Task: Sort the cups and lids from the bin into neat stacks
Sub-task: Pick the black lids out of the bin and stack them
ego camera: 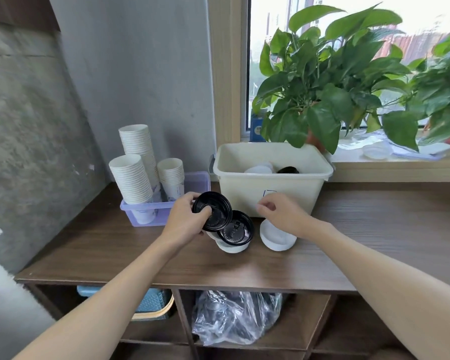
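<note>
My left hand (185, 219) grips a black round lid (216, 214), tilted, just above a lid pile (235, 233) on the wooden table: another black lid lying on white ones. A stack of white lids (277, 239) sits to its right. My right hand (278, 211) hovers over that white stack with fingers loosely curled and nothing in them. Behind stands the cream bin (268, 188), holding white lids (260, 168) and a black lid (287, 170). Three stacks of white paper cups (135, 165) stand in a purple tray (151, 214) at the left.
The table meets a grey wall on the left and a window sill with leafy potted plants (330, 81) behind the bin. Below the tabletop, shelves hold a blue basket (151, 302) and a clear plastic bag (237, 318).
</note>
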`<state>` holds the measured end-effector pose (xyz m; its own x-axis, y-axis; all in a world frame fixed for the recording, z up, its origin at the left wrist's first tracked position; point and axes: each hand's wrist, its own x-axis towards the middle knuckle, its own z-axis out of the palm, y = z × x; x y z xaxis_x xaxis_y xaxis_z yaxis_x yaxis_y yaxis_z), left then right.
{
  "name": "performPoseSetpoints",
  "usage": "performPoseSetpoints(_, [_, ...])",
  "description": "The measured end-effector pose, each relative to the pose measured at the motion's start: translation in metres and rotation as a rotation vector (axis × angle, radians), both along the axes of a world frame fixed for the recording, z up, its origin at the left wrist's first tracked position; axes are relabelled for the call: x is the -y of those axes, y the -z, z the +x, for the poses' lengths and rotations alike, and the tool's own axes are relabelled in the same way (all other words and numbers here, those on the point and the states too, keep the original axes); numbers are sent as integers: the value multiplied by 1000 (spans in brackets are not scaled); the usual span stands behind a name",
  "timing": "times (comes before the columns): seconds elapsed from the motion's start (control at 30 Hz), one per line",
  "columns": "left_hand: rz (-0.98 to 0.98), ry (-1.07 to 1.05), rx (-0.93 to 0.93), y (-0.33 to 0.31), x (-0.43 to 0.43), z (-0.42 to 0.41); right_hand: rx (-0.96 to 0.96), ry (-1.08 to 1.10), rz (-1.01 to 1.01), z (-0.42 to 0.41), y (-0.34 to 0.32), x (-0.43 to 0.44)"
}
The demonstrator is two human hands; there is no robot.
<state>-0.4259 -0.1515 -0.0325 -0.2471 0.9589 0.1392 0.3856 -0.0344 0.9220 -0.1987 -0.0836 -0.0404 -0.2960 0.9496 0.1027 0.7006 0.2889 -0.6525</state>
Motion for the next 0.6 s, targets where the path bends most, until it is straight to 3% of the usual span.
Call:
performPoseSetpoints(0.23, [0, -8, 18, 0, 1, -3, 95, -39, -28, -28, -2, 7])
performPoseSetpoints(0.6, [46, -71, 74, -4, 12, -18, -265, 77, 105, -18, -29, 13])
